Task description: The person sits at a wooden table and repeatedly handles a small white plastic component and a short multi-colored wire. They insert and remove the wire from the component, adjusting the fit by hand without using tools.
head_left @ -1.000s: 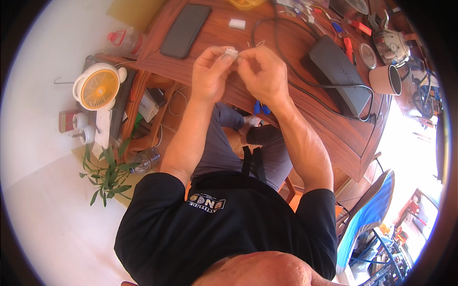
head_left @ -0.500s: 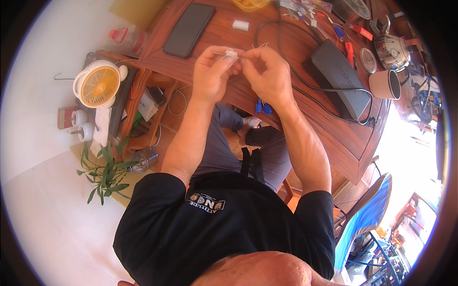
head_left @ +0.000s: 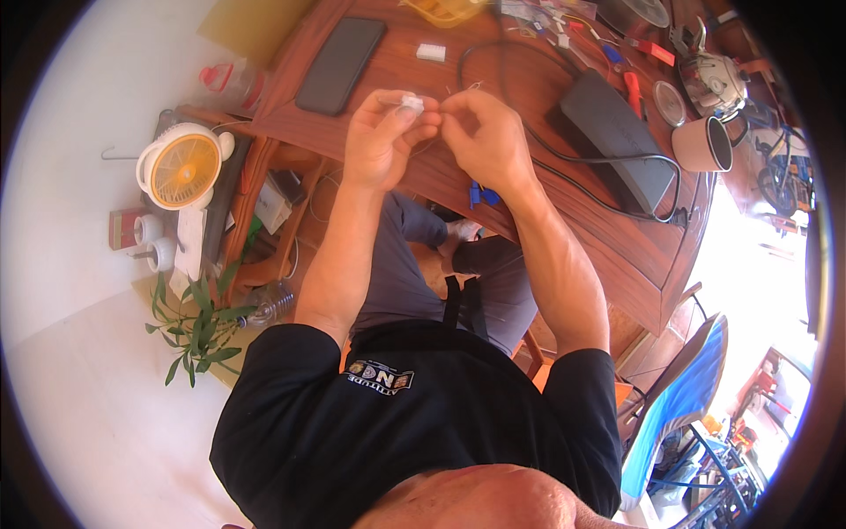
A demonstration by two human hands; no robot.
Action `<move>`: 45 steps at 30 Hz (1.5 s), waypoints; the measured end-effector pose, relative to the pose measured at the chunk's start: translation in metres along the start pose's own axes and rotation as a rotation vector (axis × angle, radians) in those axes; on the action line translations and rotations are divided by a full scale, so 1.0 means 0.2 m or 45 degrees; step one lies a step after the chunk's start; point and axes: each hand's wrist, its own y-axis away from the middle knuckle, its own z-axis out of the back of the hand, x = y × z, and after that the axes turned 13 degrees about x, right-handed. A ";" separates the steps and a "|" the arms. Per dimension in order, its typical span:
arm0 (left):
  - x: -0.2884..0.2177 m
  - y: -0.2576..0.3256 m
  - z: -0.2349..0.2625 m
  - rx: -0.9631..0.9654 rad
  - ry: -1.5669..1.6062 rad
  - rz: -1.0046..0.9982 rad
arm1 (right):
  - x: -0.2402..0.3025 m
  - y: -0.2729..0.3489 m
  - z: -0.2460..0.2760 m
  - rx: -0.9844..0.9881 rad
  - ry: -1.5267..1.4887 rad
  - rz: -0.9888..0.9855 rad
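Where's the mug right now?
In the head view the mug lies on its side at the right end of the wooden desk, beside the dark flat box and right of the right hand.

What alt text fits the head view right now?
Both hands, left hand and right hand, pinch a small white part over a wooden desk. A black phone, dark box and mug lie around.
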 end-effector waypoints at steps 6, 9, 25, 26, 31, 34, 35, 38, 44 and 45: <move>0.00 0.00 -0.01 0.005 -0.036 -0.015 | -0.01 0.01 0.02 0.083 0.043 -0.047; 0.03 -0.01 -0.02 -0.024 -0.206 -0.018 | -0.02 0.00 0.03 0.010 0.118 0.032; 0.11 0.00 -0.10 -0.036 -1.066 0.125 | 0.00 0.01 0.15 0.180 0.048 0.218; 0.12 -0.01 -0.10 -0.046 -1.054 0.086 | 0.00 0.01 0.15 0.179 0.043 0.208; 0.13 -0.01 -0.10 -0.080 -1.078 0.025 | 0.00 0.02 0.15 0.229 0.081 0.124; 0.12 0.00 -0.11 -0.084 -1.128 0.034 | 0.00 0.02 0.14 0.199 0.128 0.155; 0.12 -0.01 -0.11 -0.079 -1.127 0.035 | -0.01 0.02 0.14 0.196 0.112 0.165; 0.11 -0.01 -0.12 -0.075 -1.108 0.044 | -0.01 0.02 0.14 0.184 0.070 0.176; 0.11 0.00 -0.12 -0.059 -1.114 0.042 | -0.02 0.02 0.14 0.205 0.063 0.163; 0.11 0.00 -0.11 -0.056 -1.116 0.037 | -0.02 0.02 0.14 0.199 0.077 0.183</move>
